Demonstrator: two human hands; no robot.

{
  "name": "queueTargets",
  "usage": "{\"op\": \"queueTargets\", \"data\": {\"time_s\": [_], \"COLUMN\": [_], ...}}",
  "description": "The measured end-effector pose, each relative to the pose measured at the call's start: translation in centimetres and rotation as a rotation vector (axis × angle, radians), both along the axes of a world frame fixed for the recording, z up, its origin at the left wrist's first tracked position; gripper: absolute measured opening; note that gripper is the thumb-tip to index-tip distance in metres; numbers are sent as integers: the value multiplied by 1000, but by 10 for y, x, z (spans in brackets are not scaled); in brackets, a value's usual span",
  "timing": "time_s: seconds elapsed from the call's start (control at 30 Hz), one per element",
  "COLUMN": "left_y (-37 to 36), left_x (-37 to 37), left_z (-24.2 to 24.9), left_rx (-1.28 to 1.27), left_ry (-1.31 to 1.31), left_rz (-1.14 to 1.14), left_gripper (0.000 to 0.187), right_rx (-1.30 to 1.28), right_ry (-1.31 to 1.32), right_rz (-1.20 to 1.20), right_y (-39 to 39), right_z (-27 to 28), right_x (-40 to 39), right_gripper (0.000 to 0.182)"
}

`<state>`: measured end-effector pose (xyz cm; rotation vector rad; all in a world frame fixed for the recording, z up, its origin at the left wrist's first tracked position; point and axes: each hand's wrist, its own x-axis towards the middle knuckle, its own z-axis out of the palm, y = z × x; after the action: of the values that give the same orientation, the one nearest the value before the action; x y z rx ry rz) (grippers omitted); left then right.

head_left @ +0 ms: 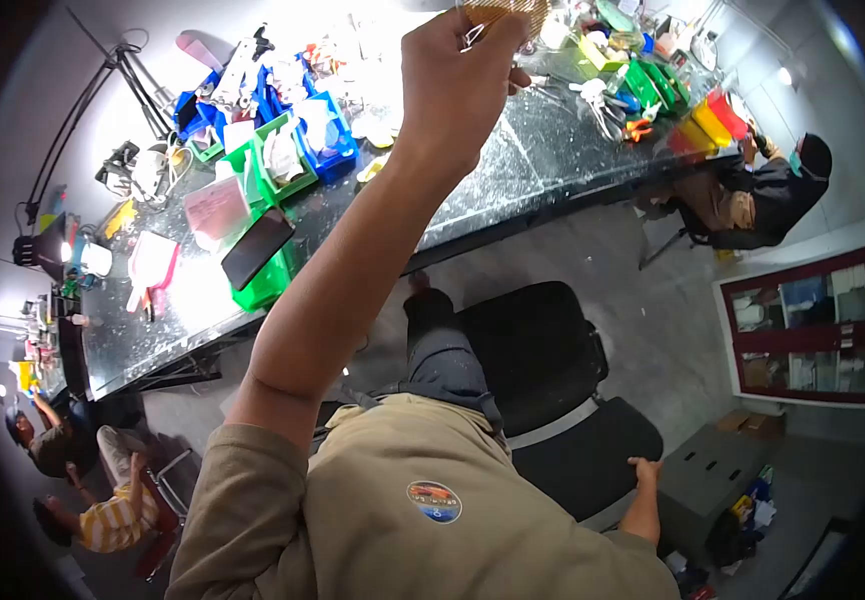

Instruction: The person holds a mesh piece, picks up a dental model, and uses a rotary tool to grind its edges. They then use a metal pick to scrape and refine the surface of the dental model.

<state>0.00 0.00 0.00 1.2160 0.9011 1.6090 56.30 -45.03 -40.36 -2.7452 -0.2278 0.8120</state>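
Note:
My left hand (462, 75) is raised over the bench at the top of the view. Its fingers are pinched on a thin gold-coloured mesh piece (517, 12), partly cut off by the frame's top edge. Lower right, my right hand (644, 468) is closed at the edge of a black chair (592, 445); its fingers are small in view. Beneath my left forearm, a dark phone (258, 248) leans on a green bin (270, 283). Close by are another green bin (302, 183) and a blue bin (350, 155) holding small parts.
The black bench (572, 165) carries pliers (602, 108), orange-handled pliers (638, 130) and more green bins (652, 88). A tripod (117, 55) stands at left. One person (772, 200) sits at right, others (117, 515) at lower left. A glass-door cabinet (802, 338) stands at right.

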Motion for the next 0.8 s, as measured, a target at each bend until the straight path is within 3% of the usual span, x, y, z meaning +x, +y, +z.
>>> {"op": "queueTargets", "data": {"time_s": [0.03, 0.07, 0.1, 0.13, 0.2, 0.27, 0.3, 0.4, 0.43, 0.5, 0.53, 0.57, 0.63, 0.67, 0.7, 0.8], "left_y": [-1, -1, 50, 69, 111, 150, 170, 216, 228, 241, 247, 252, 271, 271, 271, 287], "left_x": [4, 7, -6, -4, 0, 3, 7, 26, 35, 55, 65, 73, 76, 87, 100, 113], "left_z": [1, 1, -15, -18, -30, -44, -57, -103, -121, -151, -174, -196, -240, -248, -252, -274], "left_rx": [31, 64, -36, -46, 0, 29, 32, 152, 144, 51, 125, 210, 110, 64, 21, -101], "left_ry": [-15, -26, -5, 20, 60, 108, 134, 65, 73, 169, 174, 178, 104, 124, 143, 165], "left_rz": [0, 2, 34, 65, 118, 179, 200, 180, 191, 250, 276, 303, 275, 314, 348, 370], "left_gripper": [28, 28, 28, 28, 26, 25, 25, 22, 20, 19, 19, 19, 29, 28, 27, 24], "right_rx": [-49, -247, -456, -559, -797, -964, -1034, -237, 183, 968, 1180, 1331, 1531, 1644, 1761, 1604], "right_ry": [-59, 83, 237, 381, 613, 858, 988, 932, 854, 668, 648, 556, 584, 750, 774, 1026], "right_rz": [114, 58, 35, 85, 251, 298, 288, 922, 1129, 1285, 1362, 1380, 1270, 1232, 1358, 1078], "right_y": [-22, 11, 62, 80, 97, 156, 201, 449, 508, 605, 646, 681, 742, 759, 788, 816], "right_z": [-41, 6, 84, 80, 30, 18, 37, 107, 112, 124, 134, 136, 130, 138, 133, 138], "right_x": [38, 11, -46, -40, 12, 22, -1, -124, -149, -196, -206, -222, -246, -264, -275, -315], "right_gripper": [90, 82, 75, 80, 67, 54, 48, 29, 22, 20, 17, 36, 34, 35, 37, 38]}}
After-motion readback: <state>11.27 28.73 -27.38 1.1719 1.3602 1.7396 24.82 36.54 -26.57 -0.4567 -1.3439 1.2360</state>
